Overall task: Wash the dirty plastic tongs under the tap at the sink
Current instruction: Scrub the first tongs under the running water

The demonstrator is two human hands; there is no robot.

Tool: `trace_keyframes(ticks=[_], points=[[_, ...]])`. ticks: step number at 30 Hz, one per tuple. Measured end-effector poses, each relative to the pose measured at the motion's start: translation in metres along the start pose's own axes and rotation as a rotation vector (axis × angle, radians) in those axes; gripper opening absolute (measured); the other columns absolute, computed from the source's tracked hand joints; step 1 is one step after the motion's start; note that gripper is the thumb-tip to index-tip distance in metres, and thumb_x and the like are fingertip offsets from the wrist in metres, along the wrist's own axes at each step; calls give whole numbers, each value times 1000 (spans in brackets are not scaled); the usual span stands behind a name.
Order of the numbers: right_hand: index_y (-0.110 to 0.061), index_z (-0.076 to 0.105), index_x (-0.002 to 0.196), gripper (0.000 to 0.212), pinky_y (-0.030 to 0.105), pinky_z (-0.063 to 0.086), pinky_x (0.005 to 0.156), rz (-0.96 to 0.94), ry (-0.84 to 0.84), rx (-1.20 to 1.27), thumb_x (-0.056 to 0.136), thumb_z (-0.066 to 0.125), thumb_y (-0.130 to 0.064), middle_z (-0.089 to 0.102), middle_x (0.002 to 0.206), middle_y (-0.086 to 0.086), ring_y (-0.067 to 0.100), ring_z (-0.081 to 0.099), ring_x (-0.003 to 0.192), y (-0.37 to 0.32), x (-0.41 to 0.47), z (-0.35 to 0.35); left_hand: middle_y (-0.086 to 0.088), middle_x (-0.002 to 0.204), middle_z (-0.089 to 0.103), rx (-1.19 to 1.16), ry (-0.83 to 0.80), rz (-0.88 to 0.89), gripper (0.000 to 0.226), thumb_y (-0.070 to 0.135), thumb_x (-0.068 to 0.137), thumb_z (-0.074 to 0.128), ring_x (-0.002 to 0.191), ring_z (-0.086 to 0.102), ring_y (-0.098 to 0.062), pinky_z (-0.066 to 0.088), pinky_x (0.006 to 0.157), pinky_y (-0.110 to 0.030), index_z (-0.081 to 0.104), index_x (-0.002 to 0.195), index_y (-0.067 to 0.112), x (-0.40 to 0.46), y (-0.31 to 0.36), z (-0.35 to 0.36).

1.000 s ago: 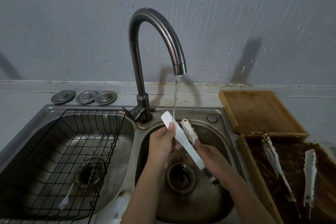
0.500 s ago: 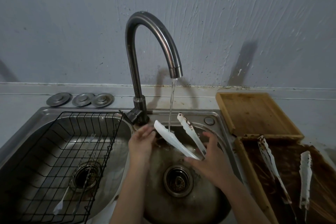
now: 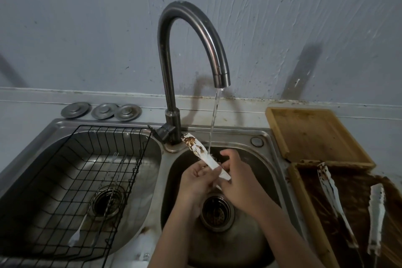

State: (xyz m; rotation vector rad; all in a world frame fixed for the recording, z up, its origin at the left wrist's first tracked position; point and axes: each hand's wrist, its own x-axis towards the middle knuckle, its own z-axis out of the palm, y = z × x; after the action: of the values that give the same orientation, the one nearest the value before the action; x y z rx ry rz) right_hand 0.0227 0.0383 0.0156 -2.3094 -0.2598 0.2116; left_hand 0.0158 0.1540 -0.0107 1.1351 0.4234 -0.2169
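White plastic tongs [image 3: 199,150] with brown stains on the tip point up and left over the right sink basin [image 3: 264,172], just left of the water stream [image 3: 214,119] from the curved tap [image 3: 191,28]. My left hand [image 3: 196,178] grips the tongs from below near their middle. From the right, my right hand [image 3: 236,177] holds their lower part with curled fingers. The hinge end is hidden between my hands.
Another dirty pair of tongs [image 3: 332,198] lies in a stained wooden tray [image 3: 302,198] at right, behind it a second wooden tray [image 3: 313,132]. A black wire rack [image 3: 71,180] with thin utensils fills the left basin. Three metal lids [image 3: 101,110] sit behind it.
The tongs' arms were spread under the stream; now they are closed together and swung left, stained tip up. Both hands have come together around them.
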Motion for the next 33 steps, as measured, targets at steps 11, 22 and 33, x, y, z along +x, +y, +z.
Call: trace_keyframes(ticks=[11,22,33], points=[[-20,52,88,12,18,48,50,166,137,-27,93,52,-31,58,74,-3,6,56,56,10,12,5,-10,75,73,-62,-9,-109,21,17,91,57,72,70,-17,54,77,-32,67,93,-1,11,-9,-1],[-14,58,92,16,22,53,46,119,35,226,97,44,-15,66,63,4,13,63,46,-3,34,1,-18,79,65,-302,35,-17,19,7,94,49,66,63,-22,55,61,-30,60,103,-6,28,3,-14],[-16,50,80,18,9,35,35,36,103,121,90,59,-28,59,63,-4,1,52,34,-12,33,3,-5,56,60,-161,22,-68,25,10,96,46,47,53,-10,46,46,-19,67,85,3,32,14,-9]])
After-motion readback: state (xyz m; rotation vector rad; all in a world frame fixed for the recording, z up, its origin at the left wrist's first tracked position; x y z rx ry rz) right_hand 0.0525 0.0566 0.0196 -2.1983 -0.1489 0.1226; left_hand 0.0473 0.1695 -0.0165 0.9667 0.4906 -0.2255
